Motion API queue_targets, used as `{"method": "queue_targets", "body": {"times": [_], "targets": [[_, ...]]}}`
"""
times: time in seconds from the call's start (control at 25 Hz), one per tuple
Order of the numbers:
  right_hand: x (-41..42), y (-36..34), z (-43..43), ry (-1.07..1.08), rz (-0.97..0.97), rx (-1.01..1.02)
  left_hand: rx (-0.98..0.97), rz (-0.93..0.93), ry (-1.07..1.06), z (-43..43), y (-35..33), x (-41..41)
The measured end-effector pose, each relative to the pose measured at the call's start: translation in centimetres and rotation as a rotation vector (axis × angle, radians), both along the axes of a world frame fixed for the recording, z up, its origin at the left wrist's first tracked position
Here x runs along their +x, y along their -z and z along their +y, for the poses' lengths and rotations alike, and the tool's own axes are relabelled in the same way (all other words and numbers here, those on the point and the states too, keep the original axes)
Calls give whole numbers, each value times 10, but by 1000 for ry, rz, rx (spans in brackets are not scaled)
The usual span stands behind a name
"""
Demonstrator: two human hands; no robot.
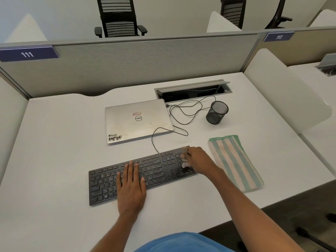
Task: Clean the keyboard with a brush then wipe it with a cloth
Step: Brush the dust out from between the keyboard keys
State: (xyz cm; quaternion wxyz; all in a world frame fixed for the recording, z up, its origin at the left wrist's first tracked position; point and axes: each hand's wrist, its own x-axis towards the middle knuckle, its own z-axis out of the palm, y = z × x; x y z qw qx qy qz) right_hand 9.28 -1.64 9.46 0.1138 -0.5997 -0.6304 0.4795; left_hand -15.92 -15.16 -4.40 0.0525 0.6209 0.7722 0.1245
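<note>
Keyboard (156, 168): stiff, probably light and apt to slide on the tabletop (63, 142). Left hand (131, 186), fingers straight and nearly together, presses flat on its middle keys, likely steadying it. Right hand (199, 161) pinches a small, blurred brush (185, 163) over its right-end keys. Cloth (234, 160), soft and limp, lies just right of the keyboard, best pinched at an edge.

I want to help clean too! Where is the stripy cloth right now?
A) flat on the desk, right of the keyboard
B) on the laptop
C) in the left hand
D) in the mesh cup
A: the striped cloth lies flat on the desk, just right of the keyboard.
</note>
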Motion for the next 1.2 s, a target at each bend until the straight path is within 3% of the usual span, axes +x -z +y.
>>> {"method": "queue_targets", "body": {"times": [0.12, 0.36, 0.6, 0.72, 0.96, 1.2], "targets": [[-9, 5, -4, -86, 19, 13, -2, 1, 2, 0, 0, 0], [28, -2, 13, 1, -280, 119, -1, 6, 0, 0, 1, -1], [8, -8, -3, -17, -132, 157, -12, 7, 0, 0, 2, -1], [27, 3, -1, 71, -170, 232, -15, 13, -1, 0, 2, -2], [38, 7, -7, 314, -41, 376, -16, 8, 0, 0, 2, -1], [49, 30, -20, 229, -98, 314, -13, 7, 4, 0, 1, -1]]}}
